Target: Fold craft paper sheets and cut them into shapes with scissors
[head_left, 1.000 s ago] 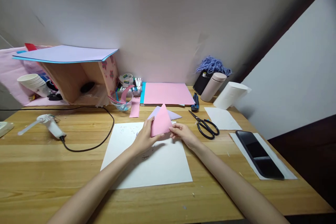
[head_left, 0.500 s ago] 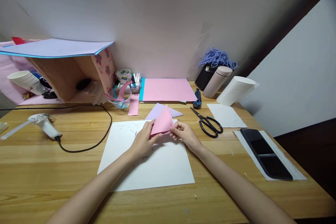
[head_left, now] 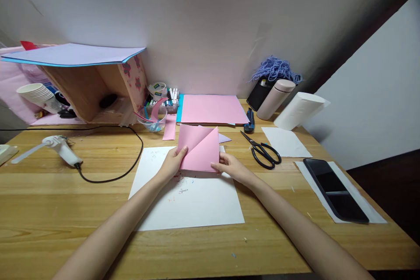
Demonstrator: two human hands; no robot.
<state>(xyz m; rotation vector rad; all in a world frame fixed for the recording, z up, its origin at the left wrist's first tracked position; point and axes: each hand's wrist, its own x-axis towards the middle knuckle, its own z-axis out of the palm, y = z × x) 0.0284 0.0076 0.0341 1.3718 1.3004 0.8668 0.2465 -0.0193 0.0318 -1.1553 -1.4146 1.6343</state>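
Observation:
Between my two hands is a square of folded pink paper [head_left: 201, 153], with a diagonal edge running across it to its top right corner. My left hand [head_left: 172, 164] pinches its left edge, thumb on the front. At the lower right corner my right hand [head_left: 229, 167] grips it between thumb and fingers. The pink paper is tilted up over a white sheet [head_left: 197, 210] with small ink marks. Behind it a piece of lilac paper [head_left: 225, 138] is mostly hidden.
Black-handled scissors [head_left: 262, 151] lie right of my hands, near a blue-black cutter [head_left: 249, 121]. A phone [head_left: 334, 190] rests farther right. On the left lies a white glue gun [head_left: 64, 151] with its cord. Pink sheets [head_left: 213, 109] and a clear cup [head_left: 152, 120] stand at the back.
The pink paper has gone from a triangle shape to an opened square facing me. My left hand has shifted to its left edge; my right hand still holds the right side.

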